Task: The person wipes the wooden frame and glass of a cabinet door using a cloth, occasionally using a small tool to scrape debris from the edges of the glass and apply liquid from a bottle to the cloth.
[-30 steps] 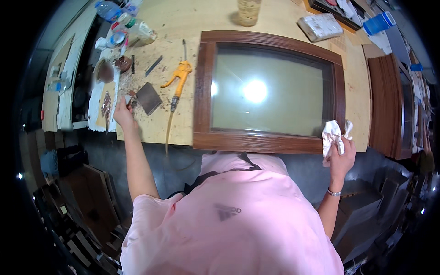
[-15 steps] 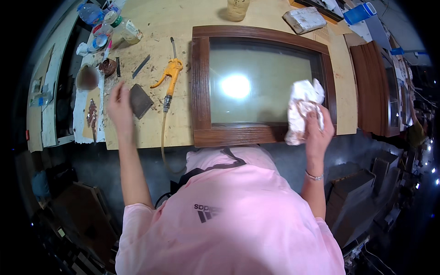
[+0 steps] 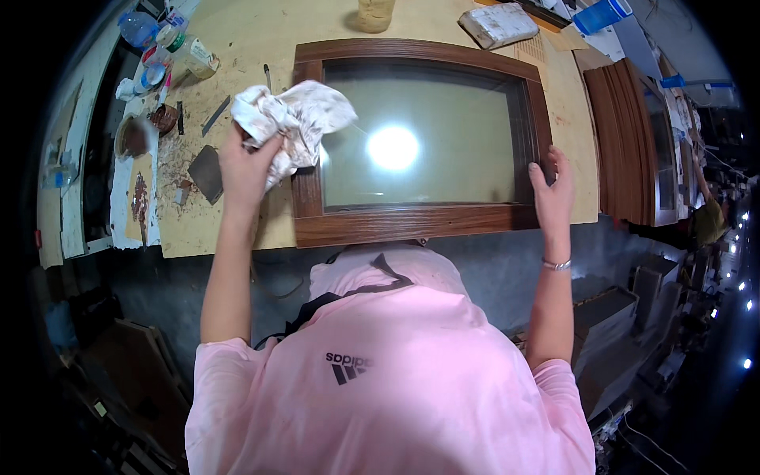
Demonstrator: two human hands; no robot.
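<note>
My left hand (image 3: 250,166) grips a crumpled white rag (image 3: 297,119) with brown stains, above the left edge of a glazed cabinet door. The door's dark brown wooden frame (image 3: 419,227) lies flat on the bench around a glass pane (image 3: 427,170), which reflects a bright light. My right hand (image 3: 556,186) is at the frame's right side, thumb and fingers apart; whether it touches the wood is unclear. The rag and left hand hide most of the yellow air blow gun; only its nozzle (image 3: 267,77) shows. A dark square pad (image 3: 207,173) lies left of my left hand.
On the bench's left are plastic bottles (image 3: 138,30), a jar (image 3: 190,55), a small brown pot (image 3: 165,118) and a dark strip (image 3: 214,115). A wrapped block (image 3: 499,25) and a cup (image 3: 375,14) stand at the back. Brown wooden panels (image 3: 621,142) are at right.
The rag has passed from my right hand to my left, over the frame's left side. My right hand is now empty at the right edge. The view has shifted slightly.
</note>
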